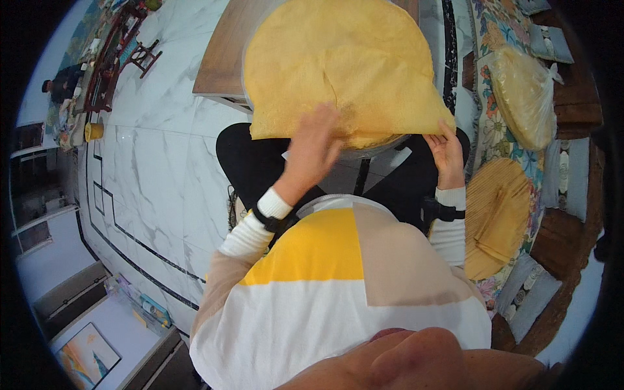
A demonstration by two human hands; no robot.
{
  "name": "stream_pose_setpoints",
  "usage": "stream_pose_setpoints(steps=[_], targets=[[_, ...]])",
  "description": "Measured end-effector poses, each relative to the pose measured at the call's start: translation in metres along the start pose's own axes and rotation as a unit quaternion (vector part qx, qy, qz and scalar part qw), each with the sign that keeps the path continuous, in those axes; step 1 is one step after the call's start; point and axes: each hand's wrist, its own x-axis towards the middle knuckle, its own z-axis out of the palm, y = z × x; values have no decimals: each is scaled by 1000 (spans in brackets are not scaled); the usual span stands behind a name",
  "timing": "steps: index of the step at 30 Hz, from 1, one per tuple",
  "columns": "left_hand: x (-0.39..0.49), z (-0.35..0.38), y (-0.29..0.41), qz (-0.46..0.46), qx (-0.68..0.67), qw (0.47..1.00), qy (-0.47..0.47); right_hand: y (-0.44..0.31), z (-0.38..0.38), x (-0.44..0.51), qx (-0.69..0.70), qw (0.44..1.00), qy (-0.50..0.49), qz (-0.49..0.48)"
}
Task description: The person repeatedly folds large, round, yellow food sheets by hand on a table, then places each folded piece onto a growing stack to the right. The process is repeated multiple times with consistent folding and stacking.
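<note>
Before me lies a stack of large, thin yellow sheets, apparently thin flatbread. The top sheet (351, 63) has a straight near edge and a short split or crease in its middle. My left hand (314, 148), blurred, is over the sheet's near edge with fingers apart, gripping nothing visible. At the near right corner, my right hand (446, 153) pinches the edge, some of its fingers beneath it. Below the top sheet, rounded edges of more sheets (375, 141) show, with clear plastic film under them. The stack's far side runs out of view.
A wooden table (222, 58) supports the stack above my knees. On the floral-covered seat to the right are a tied plastic bag of yellow sheets (524, 97) and a round ribbed board (502, 209) bearing a folded piece (499, 241). A person (66, 85) is far left, near a stool (141, 56).
</note>
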Motion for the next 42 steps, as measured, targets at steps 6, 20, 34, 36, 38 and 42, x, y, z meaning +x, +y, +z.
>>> stream_pose_setpoints(steps=[6, 20, 34, 36, 38, 42], targets=[[40, 73, 56, 107, -10, 992, -65, -62, 49, 18, -48, 985, -18, -166], [-30, -8, -8, 144, -117, 982, 16, 116, 216, -86, -542, 581, -258, -551], [-13, -54, -66, 124, 53, 991, 20, 128, 183, -92, -542, 612, -357, -452], [-7, -58, -66, 148, 65, 987, -10, 118, 171, -89, -566, 590, -351, -457], [-4, -61, -65, 164, 88, 982, -38, 111, 158, -86, -582, 590, -325, -457], [0, -63, -65, 181, 104, 977, -53, 90, 127, -81, -608, 595, -247, -463]])
